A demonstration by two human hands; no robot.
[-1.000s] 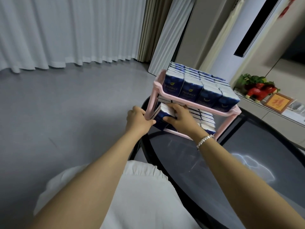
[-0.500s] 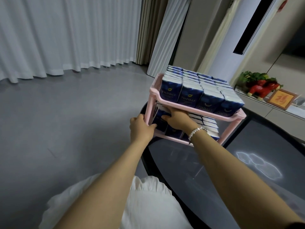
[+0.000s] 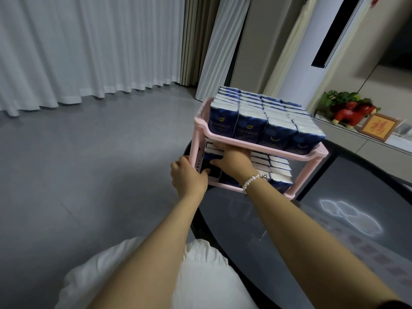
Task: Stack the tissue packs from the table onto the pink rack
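Observation:
A pink two-tier rack (image 3: 245, 147) stands at the near left edge of a dark glass table (image 3: 289, 230). Its upper tier is packed with several upright blue and white tissue packs (image 3: 252, 128). More packs (image 3: 281, 175) lie stacked on the lower tier. My right hand (image 3: 234, 161) reaches into the left end of the lower tier, with fingers over a tissue pack (image 3: 210, 157) and the thumb across its blue front. My left hand (image 3: 187, 177) grips the rack's front left post. The fingertips of my right hand are hidden under the upper tier.
Grey floor (image 3: 89, 175) lies left of the table, with white curtains (image 3: 89, 52) behind. A tall white air conditioner (image 3: 323, 52) stands beyond the rack. A low cabinet at the right carries a red ornament (image 3: 350, 113) and a framed picture (image 3: 378, 128).
My right hand has pushed the tilted pack deeper into the lower tier, where it now sits level. My left hand stays on the post. The camera has moved closer.

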